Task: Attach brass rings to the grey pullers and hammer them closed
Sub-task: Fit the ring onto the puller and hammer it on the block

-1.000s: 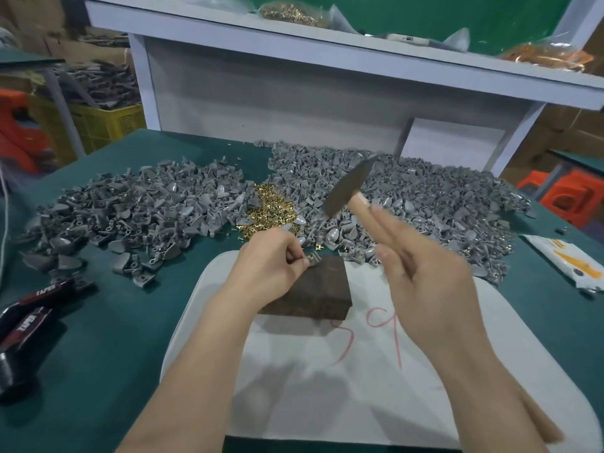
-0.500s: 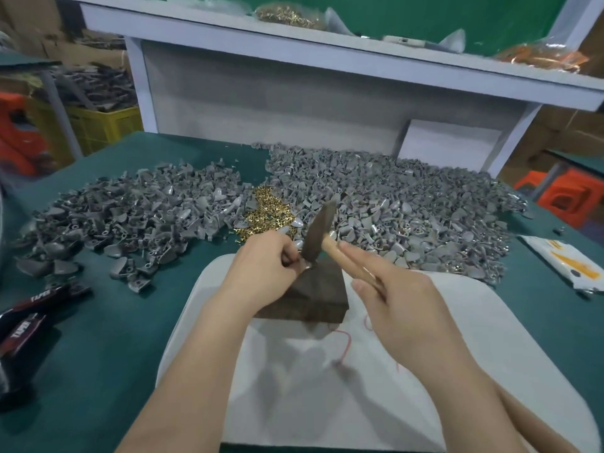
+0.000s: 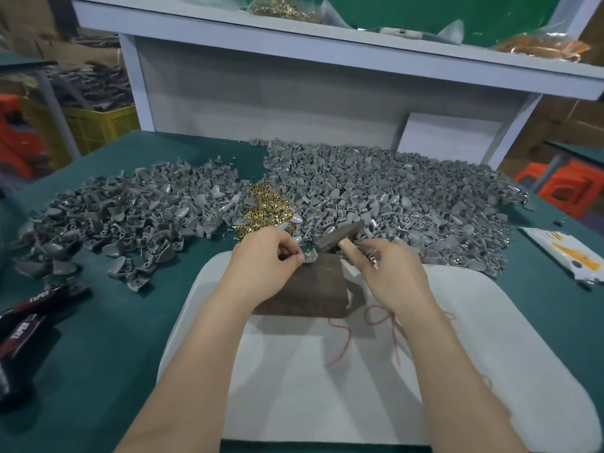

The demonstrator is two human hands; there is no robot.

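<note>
A green counter carries a white mat with a dark block on it. The left hand has its fingers curled and pinches a grey puller on the block's far left corner. The right hand grips the wooden handle of a hammer close to its head. The head sits low just past the block, its long axis slanting up to the right. Brass rings lie beyond, between two heaps of pullers.
</note>
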